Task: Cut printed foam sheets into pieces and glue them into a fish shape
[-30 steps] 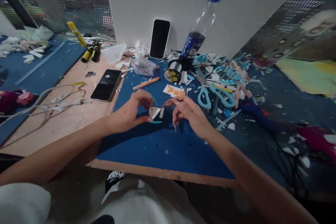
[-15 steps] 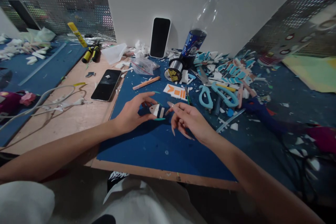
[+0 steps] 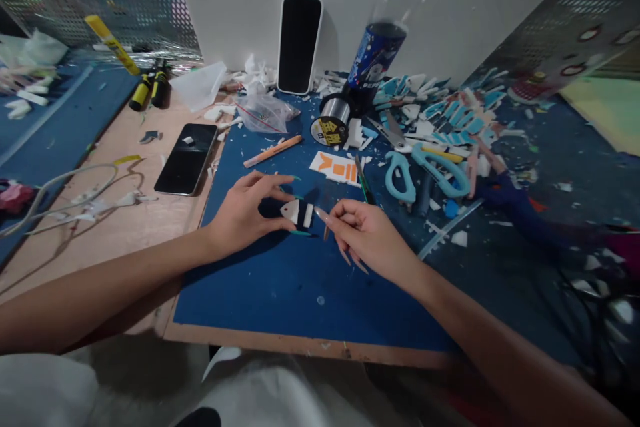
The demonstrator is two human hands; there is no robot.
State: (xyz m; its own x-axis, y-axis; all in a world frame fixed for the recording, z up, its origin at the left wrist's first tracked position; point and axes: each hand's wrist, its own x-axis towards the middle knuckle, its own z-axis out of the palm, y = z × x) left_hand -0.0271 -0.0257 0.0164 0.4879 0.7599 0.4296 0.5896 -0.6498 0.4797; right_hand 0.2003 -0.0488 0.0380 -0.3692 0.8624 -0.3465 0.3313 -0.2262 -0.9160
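Note:
My left hand [image 3: 245, 213] pinches a small white foam-like piece [image 3: 290, 212] shaped like a fish head, with a dark dot on it, between thumb and finger. A narrow white strip [image 3: 309, 215] lies just right of it, across a dark gap; whether the two are joined I cannot tell. Close to that strip, my right hand [image 3: 360, 230] has thumb and forefinger pressed together, the other fingers curled. Whatever it pinches, if anything, is too small to make out. Beneath both hands is a blue mat [image 3: 300, 300].
Behind the hands lie an orange pen [image 3: 273, 151], a wire spool [image 3: 330, 123], an orange-printed card [image 3: 336, 167] and blue-handled scissors [image 3: 400, 177]. White and blue scraps [image 3: 460, 121] pile up at the back right. A phone [image 3: 186, 159] lies left; a bottle [image 3: 377, 57] stands behind.
The view has tilted down and shifted slightly. My right hand's fingers have drawn closer together, its fingertips now beside the white strip. My left hand keeps its hold.

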